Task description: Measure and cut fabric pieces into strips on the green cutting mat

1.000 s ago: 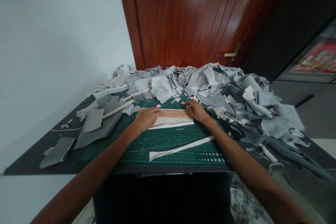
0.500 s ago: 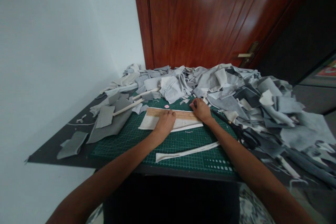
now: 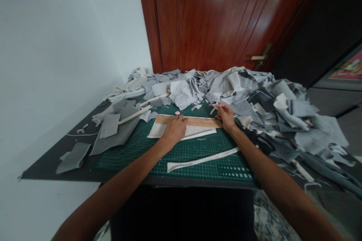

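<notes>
A wooden ruler [image 3: 198,122] lies along the upper part of a folded white cloth piece [image 3: 156,130] on the green cutting mat [image 3: 127,158]. My left hand [image 3: 175,128] presses down on the ruler near its middle, fingers bent over it. At the ruler's right end is my right hand [image 3: 226,116], its thumb and fingers pinched on a small pink piece [image 3: 217,106] that looks like tailor's chalk, mostly hidden by the fingers. A pink disc [image 3: 177,113] rests on the mat just beyond the cloth. Nearer me lies a narrow white cloth strip [image 3: 198,161].
Grey and white fabric scraps [image 3: 183,92] are heaped along the back and right of the dark table [image 3: 42,165]. Black-handled scissors [image 3: 264,143] lie right of my right forearm. Grey cloth pieces [image 3: 110,125] sit at the left. A wooden door [image 3: 198,19] stands behind.
My right hand has shifted slightly right, to the ruler's right end. The ruler now reaches past the cloth's right edge. The left hand stays on the ruler; the view has turned slightly.
</notes>
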